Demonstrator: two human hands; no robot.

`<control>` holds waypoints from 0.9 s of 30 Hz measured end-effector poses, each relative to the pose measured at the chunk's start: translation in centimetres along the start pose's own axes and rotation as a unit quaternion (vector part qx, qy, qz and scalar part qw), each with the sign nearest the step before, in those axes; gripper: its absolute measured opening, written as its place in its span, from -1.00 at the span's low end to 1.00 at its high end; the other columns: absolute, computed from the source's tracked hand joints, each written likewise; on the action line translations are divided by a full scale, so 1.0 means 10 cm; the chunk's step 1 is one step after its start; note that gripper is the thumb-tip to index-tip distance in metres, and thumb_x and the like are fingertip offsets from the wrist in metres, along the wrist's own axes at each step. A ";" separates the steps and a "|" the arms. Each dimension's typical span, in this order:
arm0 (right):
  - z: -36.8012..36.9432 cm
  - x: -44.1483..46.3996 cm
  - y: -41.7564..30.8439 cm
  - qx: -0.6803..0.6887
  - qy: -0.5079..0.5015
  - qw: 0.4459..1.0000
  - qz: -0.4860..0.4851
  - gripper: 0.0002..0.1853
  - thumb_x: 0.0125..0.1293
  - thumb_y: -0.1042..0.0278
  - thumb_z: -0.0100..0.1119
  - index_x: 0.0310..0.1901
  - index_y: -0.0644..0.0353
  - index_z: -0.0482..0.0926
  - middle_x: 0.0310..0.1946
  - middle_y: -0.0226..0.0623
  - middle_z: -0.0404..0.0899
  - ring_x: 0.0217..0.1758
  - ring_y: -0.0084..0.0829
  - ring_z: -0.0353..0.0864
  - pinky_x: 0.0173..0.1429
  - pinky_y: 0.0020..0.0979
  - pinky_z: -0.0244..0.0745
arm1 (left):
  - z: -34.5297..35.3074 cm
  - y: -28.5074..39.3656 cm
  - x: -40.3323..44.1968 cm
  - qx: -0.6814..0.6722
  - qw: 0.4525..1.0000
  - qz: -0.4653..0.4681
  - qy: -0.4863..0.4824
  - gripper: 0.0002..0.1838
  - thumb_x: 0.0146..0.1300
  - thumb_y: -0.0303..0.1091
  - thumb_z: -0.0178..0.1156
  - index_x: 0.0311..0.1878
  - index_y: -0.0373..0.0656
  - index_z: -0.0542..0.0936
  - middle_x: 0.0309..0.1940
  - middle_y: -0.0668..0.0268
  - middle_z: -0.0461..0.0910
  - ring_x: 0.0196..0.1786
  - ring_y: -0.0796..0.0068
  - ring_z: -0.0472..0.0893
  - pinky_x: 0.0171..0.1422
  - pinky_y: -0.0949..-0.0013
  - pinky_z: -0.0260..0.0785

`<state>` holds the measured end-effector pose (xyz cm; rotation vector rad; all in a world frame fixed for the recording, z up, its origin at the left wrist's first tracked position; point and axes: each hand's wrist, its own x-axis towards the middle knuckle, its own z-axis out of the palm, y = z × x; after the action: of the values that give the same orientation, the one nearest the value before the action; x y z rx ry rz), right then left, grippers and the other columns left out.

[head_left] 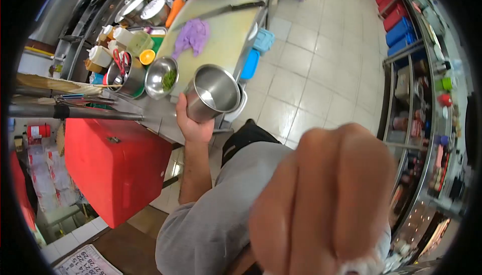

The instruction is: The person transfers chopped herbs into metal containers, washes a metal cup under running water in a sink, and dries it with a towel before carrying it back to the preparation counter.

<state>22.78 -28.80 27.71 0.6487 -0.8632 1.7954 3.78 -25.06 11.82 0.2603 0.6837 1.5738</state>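
Observation:
My left hand [195,122] is wrapped round the lower side of a steel cup [202,105], tilted so that its wide mouth shows. No food shows inside it. My right hand [321,194] is large and blurred, very close to the camera, with its fingers bent and pressed together; whatever they hold, if anything, is hidden. Beyond the cup lies a pale cutting board [221,39] with a crumpled purple glove or cloth [191,37] and a knife [246,6] on it. Beside the board is a steel bowl [156,83] with chopped greens.
Squeeze bottles [99,55], a steel pot [131,81] with red-handled scissors and a cut orange [147,57] line the counter's far side. A carrot [174,13] lies by the board. A red box [118,164] stands at left. Shelves [411,84] run along the right.

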 end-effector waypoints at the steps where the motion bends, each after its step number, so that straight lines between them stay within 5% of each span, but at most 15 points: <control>1: -0.12 0.08 -0.03 0.014 -0.003 1.000 0.007 -0.56 0.11 0.24 0.38 -0.29 0.51 0.45 -0.37 -0.12 0.55 -0.23 -0.38 0.57 -0.12 -0.35 0.48 | 0.03 -0.02 0.09 0.004 1.000 0.017 0.017 -0.38 0.28 0.09 -0.02 0.18 -0.26 0.39 0.14 0.16 0.43 0.22 0.19 0.39 0.31 0.07 0.17; 4: -0.46 0.26 -0.09 0.041 0.018 0.999 0.016 -0.57 0.12 0.23 0.38 -0.30 0.50 0.46 -0.37 -0.13 0.55 -0.23 -0.39 0.56 -0.11 -0.34 0.47 | 0.04 -0.14 0.60 -0.008 0.998 0.029 0.059 -0.38 0.30 0.08 -0.06 0.21 -0.25 0.35 0.15 0.16 0.42 0.23 0.16 0.37 0.31 0.04 0.17; 6: -0.75 0.38 -0.21 0.035 0.011 0.999 0.026 -0.59 0.11 0.25 0.38 -0.28 0.48 0.46 -0.35 -0.14 0.55 -0.22 -0.39 0.56 -0.10 -0.34 0.46 | 0.01 -0.20 0.95 0.038 0.999 0.030 0.019 -0.42 0.22 0.18 -0.01 0.18 0.00 0.37 0.11 0.23 0.43 0.11 0.15 0.43 -0.07 -0.04 0.37; 7: -0.88 0.45 -0.25 0.031 0.005 0.999 0.032 -0.60 0.11 0.26 0.38 -0.27 0.47 0.46 -0.34 -0.14 0.55 -0.22 -0.39 0.56 -0.10 -0.34 0.46 | 0.08 -0.22 1.11 0.042 0.998 0.029 0.024 -0.42 0.23 0.19 -0.04 0.16 0.00 0.37 0.08 0.22 0.44 0.04 0.15 0.46 -0.25 0.06 0.35; 10: -1.22 0.71 -0.46 0.009 0.002 0.999 0.047 -0.62 0.09 0.30 0.38 -0.25 0.45 0.47 -0.31 -0.15 0.54 -0.21 -0.40 0.55 -0.09 -0.35 0.46 | 0.33 -0.24 1.62 0.022 1.000 0.006 -0.002 -0.41 0.24 0.19 -0.05 0.18 -0.01 0.35 0.08 0.22 0.43 0.04 0.14 0.45 -0.27 0.09 0.36; 12: -1.48 0.88 -0.57 0.002 -0.001 0.998 0.061 -0.63 0.09 0.32 0.38 -0.24 0.43 0.47 -0.30 -0.16 0.54 -0.20 -0.40 0.55 -0.09 -0.35 0.46 | 0.41 -0.23 1.97 0.003 0.999 0.008 -0.034 -0.42 0.29 0.15 -0.10 0.14 -0.12 0.42 0.09 0.19 0.47 0.12 0.18 0.47 -0.07 -0.01 0.41; 15: -1.86 1.13 -0.76 0.012 -0.012 0.996 0.088 -0.64 0.07 0.35 0.39 -0.22 0.40 0.47 -0.27 -0.16 0.53 -0.19 -0.41 0.55 -0.08 -0.35 0.45 | 0.51 -0.21 2.46 0.023 0.998 0.053 0.015 -0.37 0.27 0.19 -0.09 0.29 0.01 0.28 0.27 0.19 0.31 0.27 0.06 0.34 0.07 -0.14 0.34; 27: -3.63 1.80 -1.42 0.066 -0.123 0.964 0.225 -0.63 0.02 0.48 0.39 -0.13 0.28 0.49 -0.16 -0.20 0.51 -0.15 -0.43 0.53 -0.05 -0.36 0.44 | 0.31 -0.47 3.82 -0.020 0.982 0.117 0.144 -0.42 0.37 0.09 -0.18 0.30 -0.08 0.23 0.26 0.12 0.31 0.26 -0.02 0.36 0.16 -0.34 0.26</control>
<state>28.14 13.58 23.22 0.8211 -1.1331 2.2253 4.09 12.45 2.84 0.0839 0.8681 1.8701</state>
